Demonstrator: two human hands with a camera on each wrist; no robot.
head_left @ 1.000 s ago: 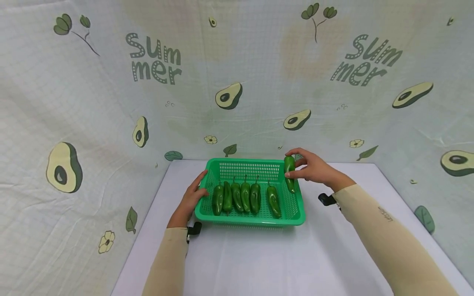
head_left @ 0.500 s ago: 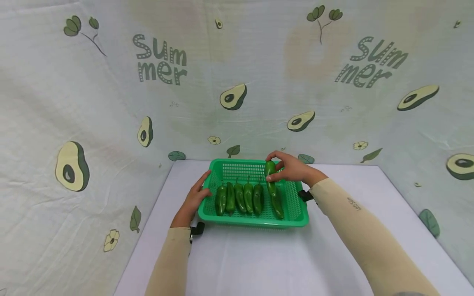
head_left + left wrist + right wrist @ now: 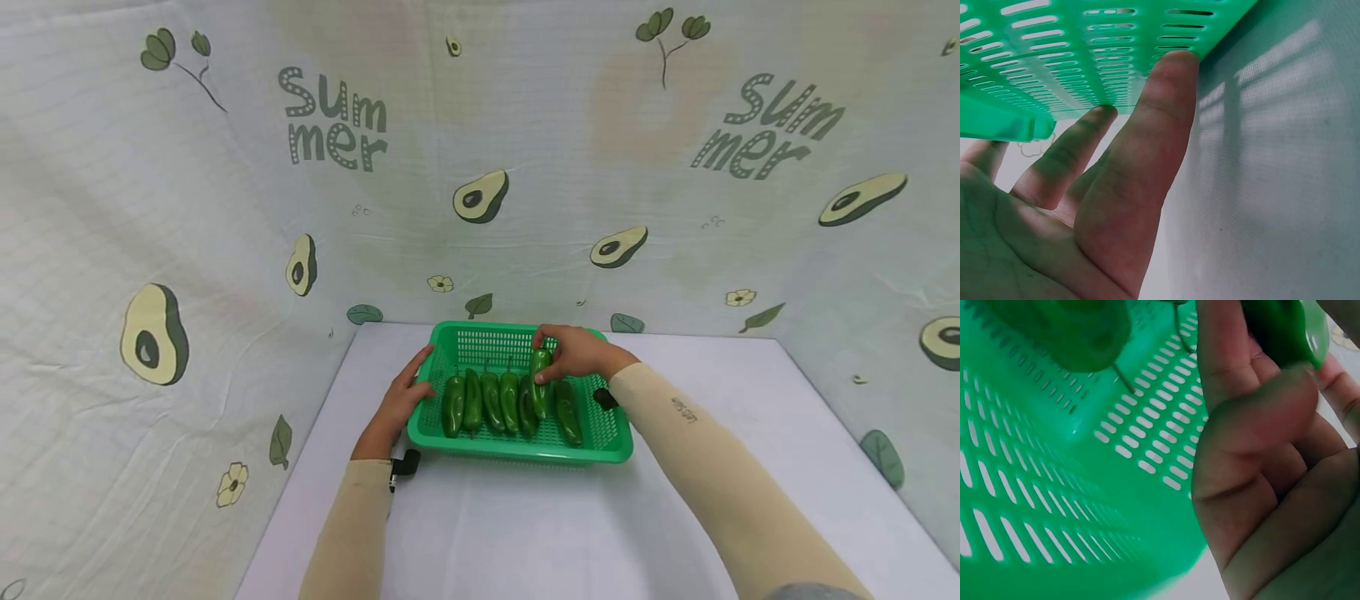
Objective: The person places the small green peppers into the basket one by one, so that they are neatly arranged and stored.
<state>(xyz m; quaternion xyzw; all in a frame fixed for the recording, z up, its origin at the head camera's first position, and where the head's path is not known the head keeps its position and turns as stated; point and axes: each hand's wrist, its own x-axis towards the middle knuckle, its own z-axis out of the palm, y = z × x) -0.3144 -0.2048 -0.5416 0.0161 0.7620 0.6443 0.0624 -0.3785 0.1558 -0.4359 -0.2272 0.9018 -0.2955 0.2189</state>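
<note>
A green plastic basket (image 3: 517, 454) with slotted walls holds several long green chili peppers (image 3: 509, 402) side by side. My right hand (image 3: 573, 352) pinches one green chili pepper (image 3: 539, 392) by its upper part, thumb opposite fingers, inside the basket. Its lower end hangs beside the right end of the row; whether it touches the floor I cannot tell. Another green chili pepper (image 3: 567, 412) lies apart to the right. My left hand (image 3: 399, 402) holds the basket's left side, thumb over the rim, and in the left wrist view its fingertips (image 3: 1175, 62) touch the outer wall.
The basket stands on a white-covered table (image 3: 480, 533). Behind it hangs a pale cloth (image 3: 540, 125) printed with avocados and lettering, which also encloses both sides. A black wrist camera (image 3: 604, 399) on the right arm hangs over the basket's right part.
My right hand has carried the held pepper leftward from the basket's right wall, over the lone pepper, then lowered it beside the row. The left hand stays on the basket.
</note>
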